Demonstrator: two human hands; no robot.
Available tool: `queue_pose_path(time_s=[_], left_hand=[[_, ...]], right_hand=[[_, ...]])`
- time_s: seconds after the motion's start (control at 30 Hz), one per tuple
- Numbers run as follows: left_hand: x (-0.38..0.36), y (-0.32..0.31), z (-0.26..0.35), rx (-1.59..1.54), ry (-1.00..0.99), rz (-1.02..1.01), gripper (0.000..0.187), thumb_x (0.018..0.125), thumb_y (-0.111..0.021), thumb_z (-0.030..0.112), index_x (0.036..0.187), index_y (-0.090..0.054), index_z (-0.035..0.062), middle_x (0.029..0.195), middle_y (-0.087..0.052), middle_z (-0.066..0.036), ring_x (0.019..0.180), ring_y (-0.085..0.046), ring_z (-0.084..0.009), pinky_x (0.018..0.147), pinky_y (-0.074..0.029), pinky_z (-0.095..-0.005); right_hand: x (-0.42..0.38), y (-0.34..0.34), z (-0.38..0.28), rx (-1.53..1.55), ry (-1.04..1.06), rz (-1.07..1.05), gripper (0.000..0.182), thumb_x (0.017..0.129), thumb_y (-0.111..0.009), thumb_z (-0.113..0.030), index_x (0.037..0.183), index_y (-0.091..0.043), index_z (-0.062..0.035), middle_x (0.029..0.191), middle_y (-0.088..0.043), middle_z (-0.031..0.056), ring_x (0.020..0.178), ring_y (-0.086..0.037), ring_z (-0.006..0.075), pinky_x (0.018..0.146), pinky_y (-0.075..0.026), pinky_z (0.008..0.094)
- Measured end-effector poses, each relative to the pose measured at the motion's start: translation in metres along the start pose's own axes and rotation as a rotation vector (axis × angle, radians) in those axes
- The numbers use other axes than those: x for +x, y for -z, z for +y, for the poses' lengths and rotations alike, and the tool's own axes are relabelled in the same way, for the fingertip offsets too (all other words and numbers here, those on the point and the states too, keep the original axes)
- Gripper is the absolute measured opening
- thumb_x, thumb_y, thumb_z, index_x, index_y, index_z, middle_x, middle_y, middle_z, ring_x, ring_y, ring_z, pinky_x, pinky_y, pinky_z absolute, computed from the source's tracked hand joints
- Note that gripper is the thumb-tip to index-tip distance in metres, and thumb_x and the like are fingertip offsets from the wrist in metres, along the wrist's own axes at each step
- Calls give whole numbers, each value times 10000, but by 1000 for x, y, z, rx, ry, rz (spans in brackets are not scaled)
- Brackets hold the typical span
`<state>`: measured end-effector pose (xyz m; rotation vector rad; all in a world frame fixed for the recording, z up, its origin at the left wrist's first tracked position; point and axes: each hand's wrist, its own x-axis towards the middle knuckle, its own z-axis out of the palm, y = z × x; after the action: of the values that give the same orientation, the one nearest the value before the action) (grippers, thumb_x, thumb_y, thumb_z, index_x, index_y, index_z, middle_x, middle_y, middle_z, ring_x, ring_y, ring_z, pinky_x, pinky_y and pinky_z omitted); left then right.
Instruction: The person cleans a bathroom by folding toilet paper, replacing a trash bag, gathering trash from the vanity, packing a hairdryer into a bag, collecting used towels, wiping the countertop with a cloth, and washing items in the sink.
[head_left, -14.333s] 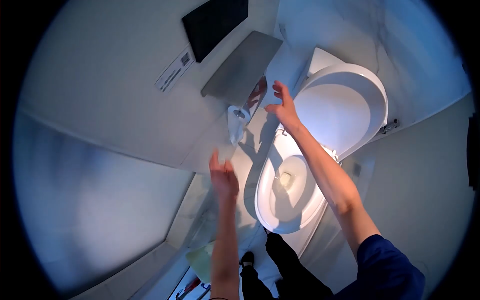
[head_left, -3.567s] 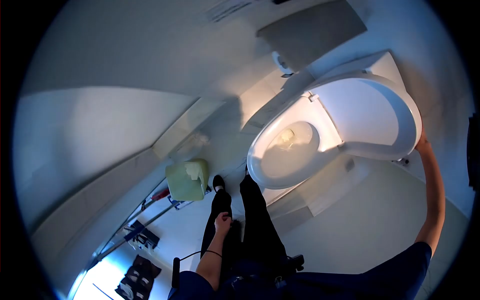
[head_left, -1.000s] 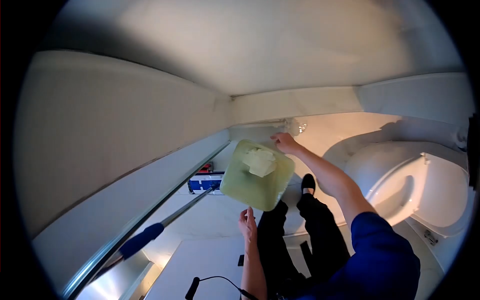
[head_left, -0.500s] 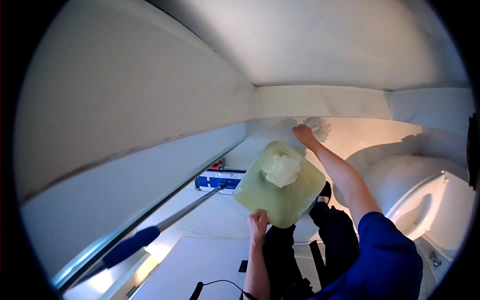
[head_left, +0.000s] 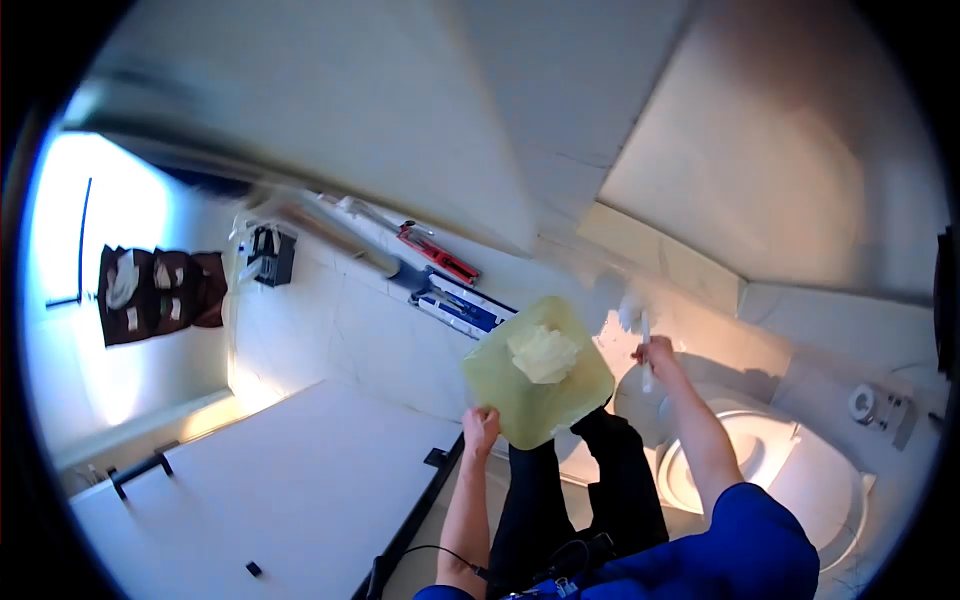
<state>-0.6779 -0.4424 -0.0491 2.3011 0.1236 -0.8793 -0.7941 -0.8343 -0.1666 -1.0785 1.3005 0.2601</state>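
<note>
My left hand (head_left: 481,425) grips the near rim of a pale green bin (head_left: 560,395), which is held off the floor and tilted toward me. A crumpled wad of white paper (head_left: 543,352) lies inside it. My right hand (head_left: 655,352) is closed on the handle of a white toilet brush (head_left: 634,318), whose bristle head points up beside the bin's far right corner. Below my right arm sits the white toilet (head_left: 745,470) with its seat showing. My black trousers are beneath the bin.
A mop with blue and red parts (head_left: 450,290) lies along the floor by the wall. Dark cloths (head_left: 160,292) hang at the left. A large white panel (head_left: 270,480) fills the lower left. A toilet-roll holder (head_left: 877,405) is on the right wall.
My view has swung left and tilted. My right hand has come away from the wall corner, lifting the white brush. My left hand has kept its grip on the green bin.
</note>
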Motion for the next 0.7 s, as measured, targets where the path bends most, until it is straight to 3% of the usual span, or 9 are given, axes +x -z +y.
queue_pose_path(time_s=[0.07,0.17,0.2,0.27,0.33,0.4,0.47,0.53,0.7], left_hand=[[-14,17,-16,-11,-9,65,243,728,-505,178,669,-607,-34,551,-564,-197,537,-606,-308,524,-456,-394],[-38,57,-16,-174,123,121,254,715,-488,162,687,-619,-54,522,-566,-165,499,-590,-250,497,-451,-368],[-38,69,-26,-203,175,158,256,711,-489,160,694,-620,-59,525,-570,-160,499,-589,-242,496,-450,-366],[-38,89,-49,-249,291,194,260,704,-491,155,709,-621,-70,530,-579,-151,500,-588,-226,492,-448,-361],[-42,105,-73,-389,383,274,243,696,-498,129,758,-624,-70,568,-577,-118,492,-551,-184,470,-433,-337],[-31,123,-102,-549,387,342,227,700,-497,100,805,-619,-61,610,-572,-94,499,-527,-162,455,-419,-320],[-29,142,-113,-754,488,348,210,716,-486,42,877,-594,-37,673,-560,-63,514,-501,-146,435,-390,-296],[-23,161,-117,-883,521,376,183,742,-474,31,882,-579,-22,668,-546,-45,491,-472,-125,402,-351,-271],[-11,187,-154,-932,640,506,112,764,-465,74,819,-554,34,561,-481,-35,375,-387,-101,317,-274,-249]], right_hand=[[-43,-19,-9,32,-10,76,128,696,-529,113,811,-505,62,638,-566,181,513,-608,272,386,-449,363],[-68,-36,-1,-134,-69,-175,157,705,-528,83,830,-479,1,659,-544,148,569,-629,267,384,-434,335],[-86,-52,-8,-227,-56,-136,198,716,-521,75,895,-482,0,742,-568,153,577,-637,266,386,-444,336],[-102,-77,-9,-353,-59,-142,342,703,-505,90,1040,-513,34,752,-593,170,562,-648,254,375,-479,313],[-108,-100,-1,-362,-113,-170,366,701,-539,62,1066,-533,33,727,-603,162,549,-645,244,384,-483,311],[-112,-127,7,-559,67,-160,264,694,-566,40,958,-578,38,652,-598,150,538,-642,227,387,-481,317],[-134,-157,0,-657,155,-12,145,686,-585,21,828,-596,49,591,-586,142,491,-617,205,388,-474,323],[-136,-183,-10,-347,-31,-22,73,687,-584,14,756,-581,39,594,-588,157,455,-585,212,371,-456,327],[-76,-206,-49,-229,-329,58,139,711,-587,-37,842,-566,4,686,-600,197,489,-574,273,368,-445,339]])
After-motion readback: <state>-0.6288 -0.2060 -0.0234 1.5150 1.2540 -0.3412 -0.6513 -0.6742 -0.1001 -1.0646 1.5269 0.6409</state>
